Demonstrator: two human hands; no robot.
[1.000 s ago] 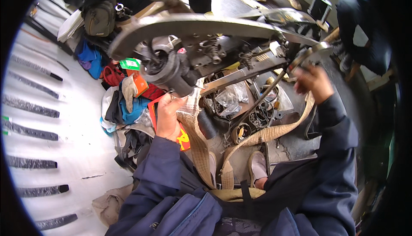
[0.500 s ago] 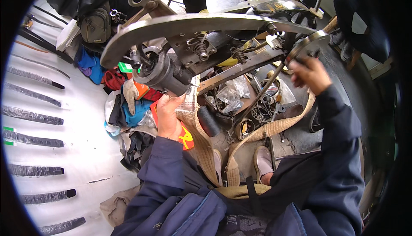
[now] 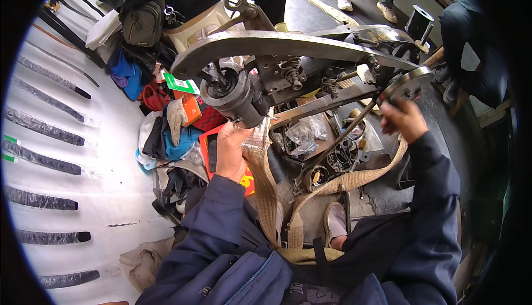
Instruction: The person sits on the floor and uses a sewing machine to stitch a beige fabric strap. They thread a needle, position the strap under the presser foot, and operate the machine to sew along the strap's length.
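Note:
A hand-cranked sewing machine (image 3: 288,43) of worn grey metal, with a long curved arm, stands in front of me. Below its round head (image 3: 224,91), my left hand (image 3: 230,158) is closed on the edge of a beige woven strap (image 3: 260,180). That strap hangs toward my lap, and its other part loops away to the right. At the machine's right end is a metal handwheel (image 3: 409,85). My right hand (image 3: 409,121) has its fingers curled against the wheel's lower side; the exact grip is partly hidden.
Beneath the machine are small metal parts (image 3: 341,155), clear plastic bags (image 3: 305,138) and a round tin (image 3: 317,177). Bags and cloths (image 3: 166,138) lie on the left, beside plastic-wrapped dark strips (image 3: 44,158) on a white sheet. A thread spool (image 3: 419,23) stands far right. Other people sit and stand nearby.
My view has shifted, so the machine appears lower and farther right. My right hand has moved slightly at the handwheel. My left hand still holds the strap under the head.

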